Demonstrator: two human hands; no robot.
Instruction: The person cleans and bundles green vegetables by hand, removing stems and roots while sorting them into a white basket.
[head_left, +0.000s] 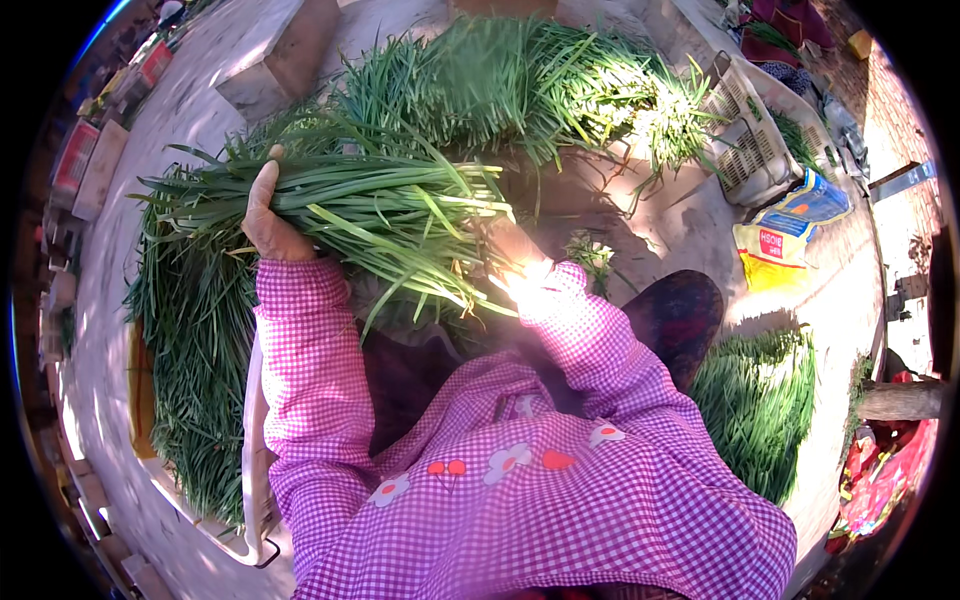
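A thick bunch of long green leaves, like garlic chives (375, 191), lies sideways across both hands. My left hand (271, 217) is wrapped around its leafy part, with the thumb over the top. At the pale stem ends, my right hand (514, 244) grips the bunch, its fingers partly hidden by stems and strong glare. Some loose stems droop below the bunch, above my lap. Just left of my left forearm, a heap of chives (202, 375) fills a pale plastic crate (255, 442).
A long pile of chives (480, 82) lies ahead on the concrete floor. More chives (757, 412) lie to the right. A slatted plastic basket (750, 142) and a blue-and-yellow printed bag (787, 229) sit at the right. A stone block (281, 64) stands at the far left.
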